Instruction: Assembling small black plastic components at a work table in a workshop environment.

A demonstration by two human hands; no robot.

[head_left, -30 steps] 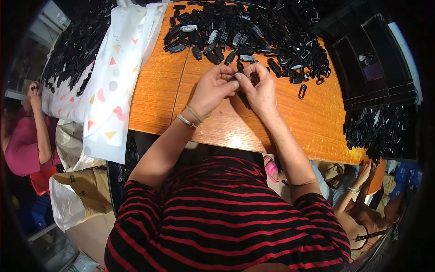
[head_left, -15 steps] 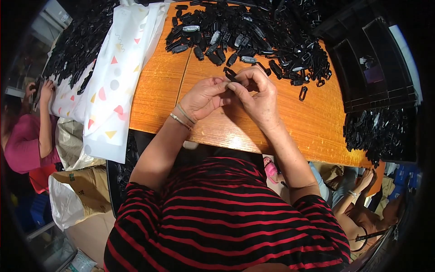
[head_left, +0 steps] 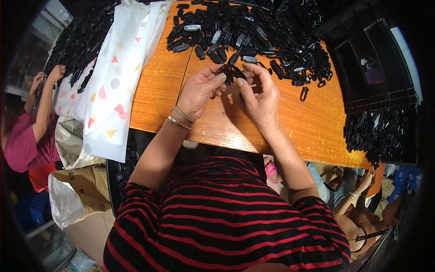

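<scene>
My left hand [head_left: 199, 90] and my right hand [head_left: 259, 96] meet above the orange wooden table [head_left: 290, 131], both pinching a small black plastic clip [head_left: 230, 72] between fingertips. Just beyond them lies a big heap of black clips [head_left: 253, 31] spread across the table's far side. A single black loop piece [head_left: 303, 94] lies loose to the right of my right hand. I wear bracelets on the left wrist and a red-and-black striped shirt.
White sheets with coloured triangles [head_left: 113, 81] hang over the table's left edge. Black trays [head_left: 376, 72] stand at the right, with another pile of black parts [head_left: 380, 136] below them. A person in pink [head_left: 27, 131] works at the left; another person [head_left: 362, 213] sits at lower right.
My hands have drawn slightly back toward me from the heap and keep working the same black clip between the fingers; the left hand has shifted a little left.
</scene>
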